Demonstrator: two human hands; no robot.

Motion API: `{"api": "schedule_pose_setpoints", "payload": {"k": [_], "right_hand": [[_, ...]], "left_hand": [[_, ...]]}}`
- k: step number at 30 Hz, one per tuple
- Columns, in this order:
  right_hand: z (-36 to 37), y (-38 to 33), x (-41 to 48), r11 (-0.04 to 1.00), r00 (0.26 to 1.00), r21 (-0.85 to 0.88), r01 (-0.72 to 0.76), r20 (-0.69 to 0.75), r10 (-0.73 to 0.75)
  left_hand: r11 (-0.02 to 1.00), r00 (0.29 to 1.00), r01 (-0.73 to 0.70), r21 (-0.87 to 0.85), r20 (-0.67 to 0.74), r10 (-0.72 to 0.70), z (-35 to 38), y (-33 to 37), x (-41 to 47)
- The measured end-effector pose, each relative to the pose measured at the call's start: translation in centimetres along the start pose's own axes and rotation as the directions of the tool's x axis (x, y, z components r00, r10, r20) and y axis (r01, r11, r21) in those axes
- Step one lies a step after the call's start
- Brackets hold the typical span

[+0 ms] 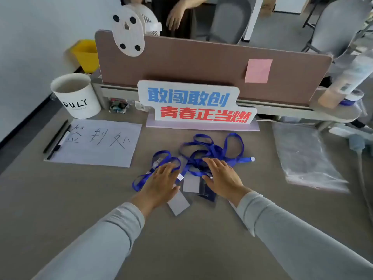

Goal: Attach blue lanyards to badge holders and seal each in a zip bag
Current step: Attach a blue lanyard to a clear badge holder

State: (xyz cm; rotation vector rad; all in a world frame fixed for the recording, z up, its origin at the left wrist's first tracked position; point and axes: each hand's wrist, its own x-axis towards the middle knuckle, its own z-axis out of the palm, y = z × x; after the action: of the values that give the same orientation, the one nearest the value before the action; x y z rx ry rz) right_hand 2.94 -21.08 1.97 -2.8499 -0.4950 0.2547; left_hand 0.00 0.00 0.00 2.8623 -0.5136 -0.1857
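Note:
A tangle of blue lanyards (pixel 214 151) lies on the grey desk in front of me. Several clear badge holders lie at its near side: one with a pale card (pixel 190 183), one nearer me (pixel 178 204), and a dark one (pixel 207 196). My left hand (pixel 161 181) lies flat, fingers straight, over a lanyard loop at the left of the pile. My right hand (pixel 222 177) lies flat over the lanyards at the right, partly covering the dark holder. A stack of clear zip bags (pixel 304 156) sits on the desk to the right.
A white sheet with handwriting (pixel 99 142) and two pens (pixel 57 138) lie at the left, behind them a white bucket (pixel 75 96). A sign with blue and red characters (pixel 193 104) stands before the brown divider (pixel 201 63). Another person sits beyond it.

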Motion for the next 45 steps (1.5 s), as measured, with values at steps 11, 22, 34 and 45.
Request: {"api": "schedule_pose_setpoints", "payload": {"k": [11, 22, 34, 45], "right_hand": [[3.4, -0.1, -1.1, 0.999, 0.995, 0.018, -0.030, 0.094, 0.028], [4.6, 0.2, -2.0, 0.999, 0.995, 0.027, -0.031, 0.100, 0.028], [3.9, -2.0, 1.8, 0.989, 0.985, 0.003, 0.145, 0.090, -0.144], [5.9, -2.7, 4.5, 0.950, 0.974, -0.252, 0.185, 0.173, -0.143]], "left_hand": [[0.984, 0.920, -0.082, 0.158, 0.392, 0.014, 4.9, -1.9, -2.2], [0.941, 0.946, -0.018, 0.338, 0.310, -0.093, 3.8, -1.2, -2.2], [0.958, 0.957, 0.283, 0.055, 0.059, -0.286, 3.7, -2.5, -3.0], [0.941, 0.941, 0.258, -0.217, -0.166, -0.296, 3.5, -4.2, -4.3]]}}
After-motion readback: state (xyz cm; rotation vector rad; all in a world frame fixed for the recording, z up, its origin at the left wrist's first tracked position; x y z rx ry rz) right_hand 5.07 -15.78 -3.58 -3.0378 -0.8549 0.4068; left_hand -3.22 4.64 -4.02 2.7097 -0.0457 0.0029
